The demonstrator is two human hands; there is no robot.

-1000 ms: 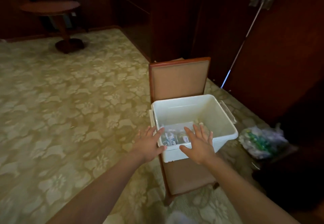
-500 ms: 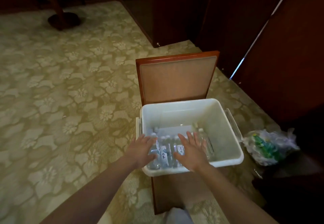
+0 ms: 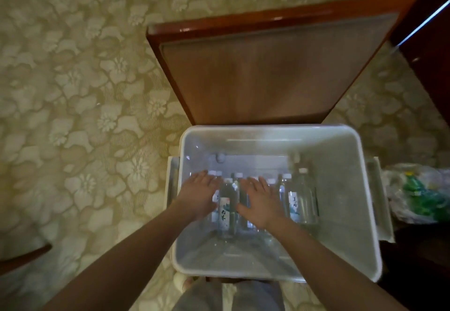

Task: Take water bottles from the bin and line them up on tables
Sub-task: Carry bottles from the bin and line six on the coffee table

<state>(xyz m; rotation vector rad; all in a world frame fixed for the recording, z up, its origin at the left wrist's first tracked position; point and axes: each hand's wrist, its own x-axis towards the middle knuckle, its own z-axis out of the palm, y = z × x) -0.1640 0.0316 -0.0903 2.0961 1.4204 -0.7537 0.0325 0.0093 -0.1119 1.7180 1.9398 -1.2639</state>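
**A:** Where are the hands right now?

**B:** Inside the white bin [image 3: 341, 213], which sits on the seat of a chair [image 3: 267, 72]. The left hand [image 3: 198, 195] and right hand [image 3: 261, 201] are both palm down with fingers straight and spread, gripping nothing. They hover over the water bottles [image 3: 283, 192] grouped across the bin's middle. I cannot tell whether the palms touch the caps.

**A:** How should the pick go, then?

**B:** I'd curl each hand round a bottle's body below the shoulder, not round the cap. Lift straight up so the neighbours aren't knocked (they look packed close, probably touching). The middle bottle [image 3: 226, 203], between the two hands, seems the easiest first grab. The tall bottle [image 3: 304, 196] to the right of the right hand has bare floor beside it and should come out cleanly too. Clear the rim before swinging away, and keep a firm hold, because no worktop is in view and the carry may be a long one.

**A:** Is anything readable on them?

**B:** The labels are white, with dark brush-style characters running vertically and a blue-green picture. Blur defeats any reading, so there's no brand I can name. The plastic bag [image 3: 418, 194] to the right of the bin shows green shapes inside but no legible writing.
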